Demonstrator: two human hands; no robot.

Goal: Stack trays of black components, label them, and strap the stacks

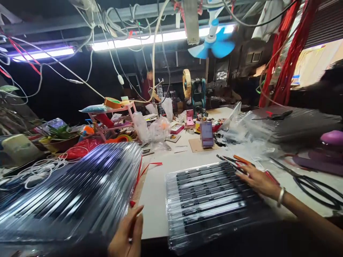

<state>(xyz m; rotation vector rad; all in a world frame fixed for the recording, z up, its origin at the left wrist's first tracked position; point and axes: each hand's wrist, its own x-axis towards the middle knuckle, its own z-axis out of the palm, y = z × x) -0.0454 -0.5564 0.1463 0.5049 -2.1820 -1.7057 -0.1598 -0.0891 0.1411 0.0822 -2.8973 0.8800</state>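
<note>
A clear plastic tray (171, 200) with rows of black strip-like parts (206, 189) lies in front of me, at the table's near edge. My right hand (258, 181), a pale bangle at its wrist, is over the tray's far right corner. Its fingers are closed around a thin dark tool that looks like tweezers (227, 159). My left hand (128, 230) is low, left of the tray, its thumb and index finger curled close together. A tiny shiny thing shows between those fingers, too small to name. Beside it lies a big stack of ribbed clear trays (102, 182) with dark contents.
Red ribbon (138, 175) lies along the stack's right edge. Large black scissors (313, 185) and an orange-handled tool (242, 159) are on the right. A phone (207, 134) stands behind the tray. Cables (154, 53) and a blue fan (214, 43) hang overhead.
</note>
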